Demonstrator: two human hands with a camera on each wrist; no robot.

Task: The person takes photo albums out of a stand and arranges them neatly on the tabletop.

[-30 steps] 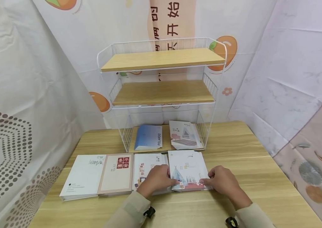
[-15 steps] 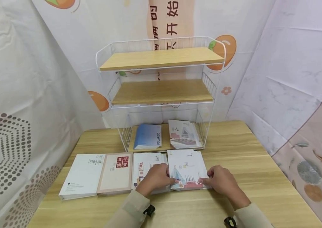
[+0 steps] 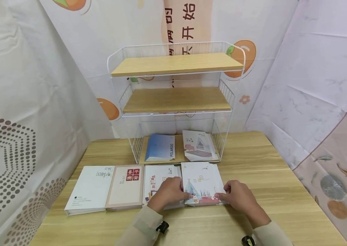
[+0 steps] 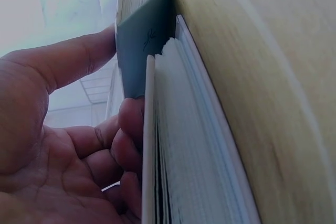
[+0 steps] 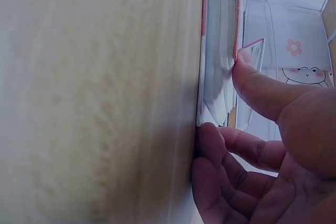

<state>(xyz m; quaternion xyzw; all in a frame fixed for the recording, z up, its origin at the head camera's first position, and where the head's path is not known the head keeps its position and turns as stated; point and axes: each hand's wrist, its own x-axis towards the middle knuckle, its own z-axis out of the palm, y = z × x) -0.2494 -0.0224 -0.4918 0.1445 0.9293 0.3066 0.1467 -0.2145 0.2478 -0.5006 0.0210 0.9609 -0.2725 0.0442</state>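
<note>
A thick white book (image 3: 202,179) with a blue tent drawn on its cover lies flat at the right end of a row. My left hand (image 3: 170,192) grips its near left corner, thumb on the cover. In the left wrist view those curled fingers sit between its greenish spine (image 4: 146,38) and the edge of the neighbouring book (image 4: 194,129). On the other side my right hand (image 3: 240,195) holds the near right corner, thumb on top. Seen from the right wrist, the page edges (image 5: 218,51) face out and the fingers are curled by the lower cover.
Farther left lie a beige book (image 3: 125,191) and a white book (image 3: 90,188). Behind the row stands a white wire rack with a top shelf (image 3: 176,64) and middle shelf (image 3: 176,99). Its bottom level bears a blue POLAROID book (image 3: 160,147) and a picture-covered book (image 3: 199,145).
</note>
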